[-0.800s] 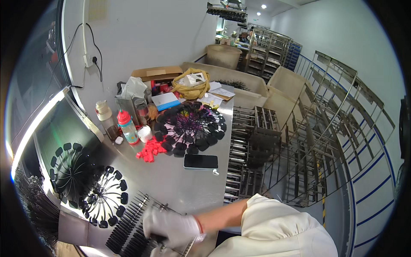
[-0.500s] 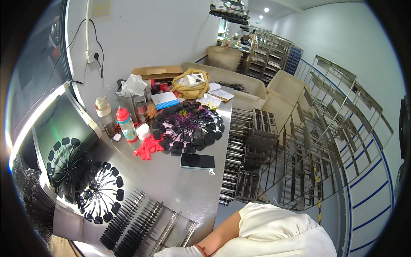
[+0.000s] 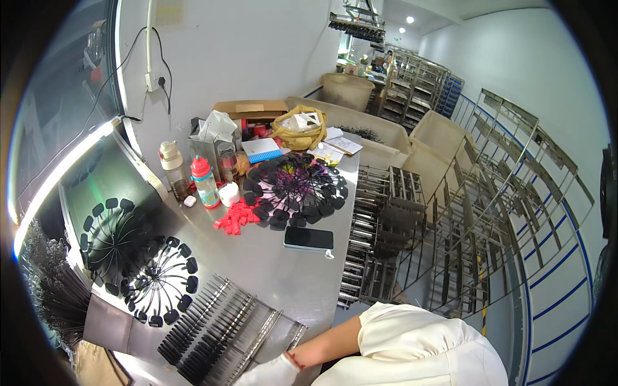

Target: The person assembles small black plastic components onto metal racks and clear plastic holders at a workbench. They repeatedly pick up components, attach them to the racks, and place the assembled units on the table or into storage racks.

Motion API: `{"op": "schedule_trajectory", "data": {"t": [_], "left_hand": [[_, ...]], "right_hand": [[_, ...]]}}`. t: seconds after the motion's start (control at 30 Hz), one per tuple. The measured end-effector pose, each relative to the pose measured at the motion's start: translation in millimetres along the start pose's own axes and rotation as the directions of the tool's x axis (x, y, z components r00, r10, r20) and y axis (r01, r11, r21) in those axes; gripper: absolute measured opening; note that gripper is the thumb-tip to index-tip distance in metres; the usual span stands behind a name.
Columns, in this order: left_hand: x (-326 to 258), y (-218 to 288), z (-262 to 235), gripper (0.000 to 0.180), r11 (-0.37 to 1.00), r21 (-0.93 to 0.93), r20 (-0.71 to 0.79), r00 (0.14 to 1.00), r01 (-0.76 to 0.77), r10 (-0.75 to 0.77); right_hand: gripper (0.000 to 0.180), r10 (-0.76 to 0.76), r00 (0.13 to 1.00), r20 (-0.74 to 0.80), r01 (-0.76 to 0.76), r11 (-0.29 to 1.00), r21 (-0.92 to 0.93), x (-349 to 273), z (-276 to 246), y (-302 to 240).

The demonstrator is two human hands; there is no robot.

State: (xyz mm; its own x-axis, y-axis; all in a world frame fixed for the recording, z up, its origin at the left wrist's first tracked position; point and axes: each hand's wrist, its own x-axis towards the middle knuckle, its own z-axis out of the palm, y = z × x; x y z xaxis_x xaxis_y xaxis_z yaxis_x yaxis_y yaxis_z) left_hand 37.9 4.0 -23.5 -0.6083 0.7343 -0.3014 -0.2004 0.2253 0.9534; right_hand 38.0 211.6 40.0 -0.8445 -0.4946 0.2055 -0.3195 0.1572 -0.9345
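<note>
Rack (image 3: 261, 341) is lying flat, likely spacing black pieces (image 3: 222, 338); from afar I'm not seeing whether my right hand (image 3: 269, 373) is gripping.

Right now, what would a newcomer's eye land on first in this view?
Probably the bright light strip curving down the far left, with a wheel of black paddles on the metal table nearby. Next, the larger black cluster with a pinkish middle farther back, and the pile of red pieces at its left. At the bottom edge, the gloved right hand is by a rack lined with black pieces.
</note>
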Motion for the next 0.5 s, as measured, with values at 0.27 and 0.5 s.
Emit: {"op": "schedule_trajectory", "data": {"t": [0.27, 0.5], "left_hand": [[-30.0, 8.8, -4.7, 0.045, 0.992, -0.112, -0.112, 0.992, -0.064, 0.051], [-14.3, 4.6, -20.0, 0.043, 0.927, -0.317, -0.058, 0.98, -0.2, 0.191]], "right_hand": [[0.071, -0.036, 0.996, 0.081, 0.028, 0.995, 0.098, 5.4, 2.3, -26.3], [0.076, 0.177, 0.984, -0.032, -0.107, 0.719, 0.687, 3.1, 9.8, -2.3]]}}
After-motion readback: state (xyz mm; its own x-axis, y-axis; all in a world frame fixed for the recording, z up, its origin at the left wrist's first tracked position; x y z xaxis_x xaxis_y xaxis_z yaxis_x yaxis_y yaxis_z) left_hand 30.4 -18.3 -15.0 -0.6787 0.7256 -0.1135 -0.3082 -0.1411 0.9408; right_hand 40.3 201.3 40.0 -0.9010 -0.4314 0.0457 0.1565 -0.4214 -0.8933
